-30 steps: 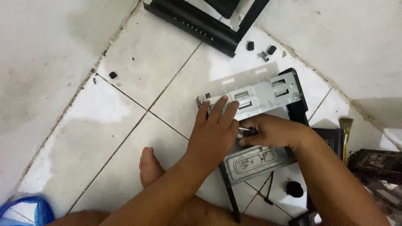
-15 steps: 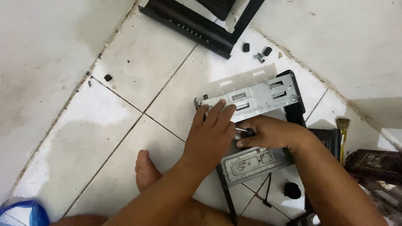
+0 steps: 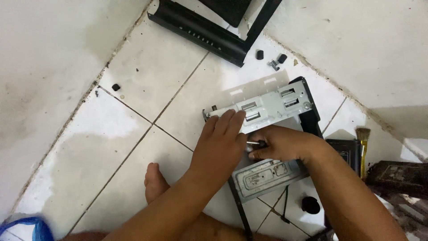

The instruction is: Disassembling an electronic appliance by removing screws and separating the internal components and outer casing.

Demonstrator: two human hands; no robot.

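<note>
A grey metal device chassis (image 3: 276, 103) with a black frame lies on the white floor tiles. My left hand (image 3: 221, 145) rests flat on its top, fingers pointing at the far edge, pressing it down. My right hand (image 3: 281, 143) is closed around a small tool with a metal shaft (image 3: 253, 143), its tip against the chassis beside my left hand. A lower metal plate (image 3: 263, 177) of the device shows under my wrists.
A black metal frame (image 3: 200, 30) lies at the top. Small black caps and a screw (image 3: 271, 59) sit near it, another black bit (image 3: 116, 87) at left. A brush (image 3: 363, 143), a black box (image 3: 345, 151) and a round black knob (image 3: 310, 205) lie right. My foot (image 3: 155, 182) is below.
The view has shifted slightly; both hands stay on the chassis, with the right hand's tool still at the same spot.
</note>
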